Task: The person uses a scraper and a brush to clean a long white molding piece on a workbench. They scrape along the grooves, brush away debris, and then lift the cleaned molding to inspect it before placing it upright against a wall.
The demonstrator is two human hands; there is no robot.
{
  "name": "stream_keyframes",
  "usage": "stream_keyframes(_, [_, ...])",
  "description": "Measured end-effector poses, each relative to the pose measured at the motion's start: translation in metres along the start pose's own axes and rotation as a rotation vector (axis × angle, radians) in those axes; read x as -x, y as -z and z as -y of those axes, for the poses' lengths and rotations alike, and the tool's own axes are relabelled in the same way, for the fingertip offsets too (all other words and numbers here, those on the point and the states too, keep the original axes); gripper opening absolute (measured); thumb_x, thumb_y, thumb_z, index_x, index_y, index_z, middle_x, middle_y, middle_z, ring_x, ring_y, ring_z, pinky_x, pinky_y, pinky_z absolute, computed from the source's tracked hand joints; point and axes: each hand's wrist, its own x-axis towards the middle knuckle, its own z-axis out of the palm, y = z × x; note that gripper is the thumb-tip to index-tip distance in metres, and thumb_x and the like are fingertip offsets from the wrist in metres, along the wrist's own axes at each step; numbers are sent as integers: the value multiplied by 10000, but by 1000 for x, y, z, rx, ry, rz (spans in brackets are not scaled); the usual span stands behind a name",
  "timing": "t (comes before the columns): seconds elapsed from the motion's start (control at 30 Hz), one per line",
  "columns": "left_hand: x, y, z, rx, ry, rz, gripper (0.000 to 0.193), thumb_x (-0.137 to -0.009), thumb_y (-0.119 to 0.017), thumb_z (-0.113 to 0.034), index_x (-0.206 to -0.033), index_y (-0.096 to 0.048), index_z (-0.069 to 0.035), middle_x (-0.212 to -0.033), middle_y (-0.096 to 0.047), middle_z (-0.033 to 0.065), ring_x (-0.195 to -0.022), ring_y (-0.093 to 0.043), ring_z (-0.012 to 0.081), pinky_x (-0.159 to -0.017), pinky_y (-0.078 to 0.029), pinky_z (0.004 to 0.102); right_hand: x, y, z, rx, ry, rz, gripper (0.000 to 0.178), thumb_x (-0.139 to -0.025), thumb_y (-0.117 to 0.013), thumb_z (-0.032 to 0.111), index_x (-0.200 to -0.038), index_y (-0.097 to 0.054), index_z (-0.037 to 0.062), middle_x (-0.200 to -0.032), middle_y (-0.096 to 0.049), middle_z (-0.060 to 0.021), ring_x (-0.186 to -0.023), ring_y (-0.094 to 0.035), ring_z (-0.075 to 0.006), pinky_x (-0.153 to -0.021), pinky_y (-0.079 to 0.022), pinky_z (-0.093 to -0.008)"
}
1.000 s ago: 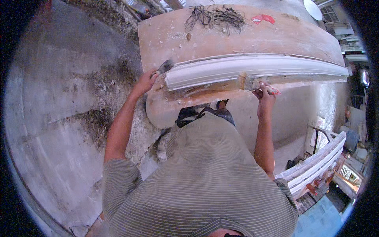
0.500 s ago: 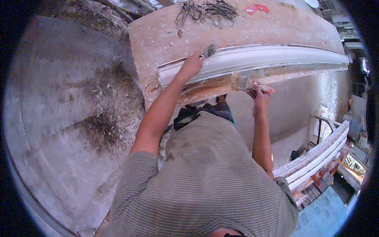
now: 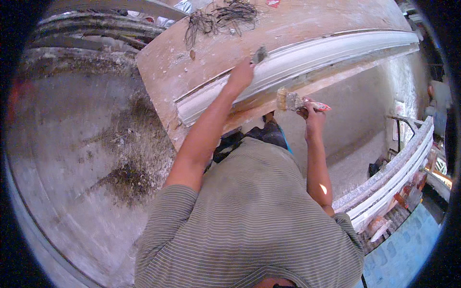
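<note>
A long white moulding (image 3: 312,56) with ridges along its length lies near the front edge of a board-topped table (image 3: 211,69). My left hand (image 3: 241,76) is over the moulding, closed around a scraper (image 3: 260,55) whose grey blade points away from me at the moulding's far edge. The scraper's handle is mostly hidden in the fist. In my right hand (image 3: 313,115) is a wide paintbrush (image 3: 290,101), held by its red and white handle. Its pale bristles point left, just off the table's near edge, apart from the moulding.
Tangled dark wire (image 3: 221,18) lies at the table's far side, beside a red scrap (image 3: 273,3). More white mouldings (image 3: 384,175) rest on a rack at the right, near a light blue surface (image 3: 401,249). Stained grey floor (image 3: 86,144) spreads out on the left.
The view has turned, so the table and moulding sit further left and tilted. My left hand with the scraper has shifted rightward along the moulding. My right hand keeps the paintbrush in nearly the same place.
</note>
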Motion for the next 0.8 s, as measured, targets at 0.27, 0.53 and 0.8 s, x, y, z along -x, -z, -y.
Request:
stream_keyframes(0.27, [35, 32, 35, -113, 91, 51, 434, -995, -493, -294, -1340, -486, -32, -1179, -613, 297, -1099, -589, 464, -965, -453, 504, -55, 27, 20, -10, 24, -69, 228, -904, -664, 135, -1099, -677, 18, -996, -706, -70, -816, -678, -149, -682, -577, -309])
stream_keyframes(0.53, [-19, -6, -12, -141, -74, -8, 445, -1001, -466, -293, -1352, -474, -18, -1044, -642, 322, -1020, -603, 492, -894, -464, 541, -135, 76, 31, -54, 62, -197, 239, -908, -661, 138, -1108, -670, 8, -998, -686, -88, -813, -668, -149, -678, -571, -300])
stream_keyframes(0.8, [-94, -40, -121, -63, -27, 154, 454, -989, -474, -282, -1350, -486, -7, -1204, -596, 304, -1127, -565, 463, -975, -440, 502, -178, 66, 115, -56, 227, -238, 297, -912, -669, 150, -1141, -655, -38, -990, -677, -92, -823, -658, -150, -685, -563, -289])
